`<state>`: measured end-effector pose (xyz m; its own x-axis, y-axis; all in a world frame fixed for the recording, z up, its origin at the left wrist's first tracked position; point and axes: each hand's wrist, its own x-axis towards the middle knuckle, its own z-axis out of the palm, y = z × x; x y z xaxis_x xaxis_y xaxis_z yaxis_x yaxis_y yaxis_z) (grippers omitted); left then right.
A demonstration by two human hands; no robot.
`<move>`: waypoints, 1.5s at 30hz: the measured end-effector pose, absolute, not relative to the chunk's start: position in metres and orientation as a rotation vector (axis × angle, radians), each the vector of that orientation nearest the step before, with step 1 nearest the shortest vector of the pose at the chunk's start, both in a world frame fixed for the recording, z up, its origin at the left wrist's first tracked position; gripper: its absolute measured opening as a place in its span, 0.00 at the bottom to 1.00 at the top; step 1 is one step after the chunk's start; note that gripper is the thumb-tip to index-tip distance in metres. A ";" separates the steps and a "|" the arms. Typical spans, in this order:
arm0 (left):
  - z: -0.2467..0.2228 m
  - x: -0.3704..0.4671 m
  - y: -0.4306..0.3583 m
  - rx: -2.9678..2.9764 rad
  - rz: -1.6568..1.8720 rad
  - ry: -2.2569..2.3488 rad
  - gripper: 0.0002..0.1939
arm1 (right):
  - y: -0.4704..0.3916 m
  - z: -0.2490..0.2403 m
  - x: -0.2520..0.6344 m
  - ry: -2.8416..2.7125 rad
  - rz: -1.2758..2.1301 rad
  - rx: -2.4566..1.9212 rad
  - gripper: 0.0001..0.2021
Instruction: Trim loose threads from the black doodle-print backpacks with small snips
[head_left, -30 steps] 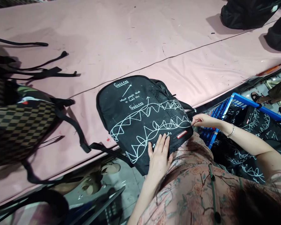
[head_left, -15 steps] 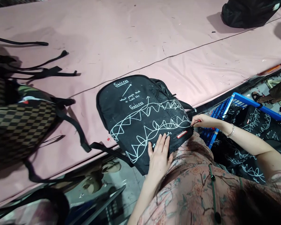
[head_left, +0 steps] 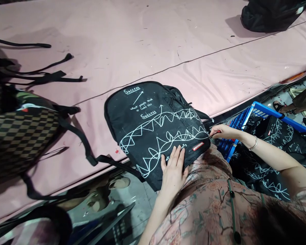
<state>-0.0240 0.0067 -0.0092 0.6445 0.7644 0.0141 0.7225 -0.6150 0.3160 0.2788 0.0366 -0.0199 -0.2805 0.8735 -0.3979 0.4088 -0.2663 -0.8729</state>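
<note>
A black backpack [head_left: 142, 127] with white lettering, white scribbled lines and a small red label lies face up, partly on the pink-covered table and partly over its near edge against my body. My left hand [head_left: 174, 166] rests flat on the lower front of it, fingers stretched out. At the backpack's right lower edge, my right hand [head_left: 219, 131] is closed in a pinch around a small black-and-red tool [head_left: 218, 131]. Most of that tool is hidden by the fingers, and its tip is close to the side of the bag.
A checkered bag [head_left: 22, 136] with dangling black straps lies at the left. A black bag [head_left: 270, 15] stands at the far right of the pink table [head_left: 104, 41]. Beside me, a blue crate [head_left: 252, 109] holds similar black backpacks. A person's foot [head_left: 279, 105] shows beyond it.
My right hand has shifted very slightly to the right. The checkered bag has slid a little to the left. My left hand and the black backpack stay in place.
</note>
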 end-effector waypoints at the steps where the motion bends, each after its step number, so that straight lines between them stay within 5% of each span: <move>1: -0.009 -0.024 0.007 2.582 0.215 1.196 0.33 | 0.037 -0.021 0.278 -1.588 1.566 -1.559 0.07; 45: -0.010 -0.024 0.007 2.573 0.229 1.195 0.34 | 0.033 -0.024 0.274 -1.545 1.520 -1.623 0.08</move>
<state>-0.0239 0.0067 -0.0098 0.6425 0.7660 0.0201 0.7191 -0.6118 0.3294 0.2742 0.0326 -0.0235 -0.2225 0.8882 -0.4020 0.4163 -0.2863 -0.8630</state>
